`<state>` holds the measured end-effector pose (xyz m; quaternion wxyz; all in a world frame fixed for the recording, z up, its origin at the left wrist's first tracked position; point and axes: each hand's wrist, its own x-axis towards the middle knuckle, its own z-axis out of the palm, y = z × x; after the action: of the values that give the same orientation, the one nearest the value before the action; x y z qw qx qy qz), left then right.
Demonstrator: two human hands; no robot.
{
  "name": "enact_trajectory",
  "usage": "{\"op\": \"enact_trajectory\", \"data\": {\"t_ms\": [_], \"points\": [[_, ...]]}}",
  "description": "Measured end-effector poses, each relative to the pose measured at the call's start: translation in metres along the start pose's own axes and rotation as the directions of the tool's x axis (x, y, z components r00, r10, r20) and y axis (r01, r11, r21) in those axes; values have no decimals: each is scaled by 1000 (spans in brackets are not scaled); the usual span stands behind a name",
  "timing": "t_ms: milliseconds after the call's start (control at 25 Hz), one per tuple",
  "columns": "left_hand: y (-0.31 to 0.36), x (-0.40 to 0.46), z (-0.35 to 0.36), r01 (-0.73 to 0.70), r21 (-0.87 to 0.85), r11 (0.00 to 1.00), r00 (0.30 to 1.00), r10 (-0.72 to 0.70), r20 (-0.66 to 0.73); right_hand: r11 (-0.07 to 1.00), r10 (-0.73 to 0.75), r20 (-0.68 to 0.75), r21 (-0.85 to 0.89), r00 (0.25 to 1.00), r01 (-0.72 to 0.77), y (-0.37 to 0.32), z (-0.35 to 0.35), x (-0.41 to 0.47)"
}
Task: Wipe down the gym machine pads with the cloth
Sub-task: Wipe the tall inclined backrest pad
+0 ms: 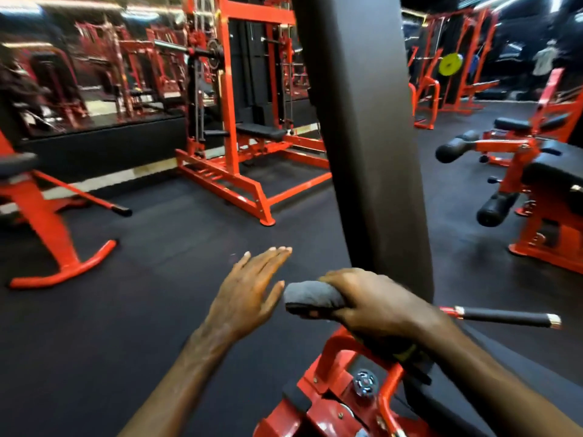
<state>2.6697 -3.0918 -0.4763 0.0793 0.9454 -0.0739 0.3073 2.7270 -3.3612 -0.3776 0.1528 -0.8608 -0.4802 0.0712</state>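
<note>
A tall black upright back pad of a red gym machine rises through the middle of the view. At its lower end, my right hand grips a folded dark grey cloth, whose free end sticks out to the left of the pad's edge. My left hand hovers just left of the cloth, fingers straight and together, holding nothing. The pad's bottom edge is hidden behind my right hand.
The machine's red frame and a black-grip handle lie below and right of my hands. A red rack with a black bench stands ahead, another red machine with black pads is at the right, a red bench frame at left. The floor is black rubber.
</note>
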Motion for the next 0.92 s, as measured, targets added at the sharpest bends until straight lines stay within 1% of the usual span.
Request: {"op": "enact_trajectory", "data": {"t_ms": [80, 160, 240, 360, 440, 520, 680, 800, 840, 920], "points": [[-50, -10, -13, 39, 77, 996, 985, -51, 164, 999, -13, -67, 38, 998, 16, -22, 28, 55], [-97, -7, -41, 93, 144, 985, 938, -135, 319, 995, 44, -118, 96, 992, -32, -39, 44, 112], [-138, 5, -77, 169, 174, 970, 886, -227, 405, 993, 79, -112, 98, 991, -68, -54, 44, 166], [-178, 33, -130, 265, 195, 944, 828, -326, 456, 988, 145, -82, 66, 986, -140, -73, 19, 239], [-199, 56, -167, 332, 215, 918, 781, -396, 483, 978, 191, -53, 95, 980, -185, -85, -12, 277], [-221, 88, -209, 411, 220, 885, 720, -463, 517, 962, 240, 11, 136, 971, -239, -104, -54, 309], [-252, 146, -302, 509, 237, 828, 625, -545, 559, 945, 227, 85, 223, 970, -241, -158, -160, 349], [-282, 192, -366, 554, 249, 794, 583, -584, 565, 924, 191, 104, 317, 976, -214, -186, -230, 377], [-286, 205, -385, 565, 253, 785, 580, -596, 555, 920, 179, 94, 336, 979, -200, -195, -250, 384], [-300, 227, -417, 580, 254, 774, 595, -616, 517, 915, 161, 65, 363, 985, -174, -203, -272, 406]]}}
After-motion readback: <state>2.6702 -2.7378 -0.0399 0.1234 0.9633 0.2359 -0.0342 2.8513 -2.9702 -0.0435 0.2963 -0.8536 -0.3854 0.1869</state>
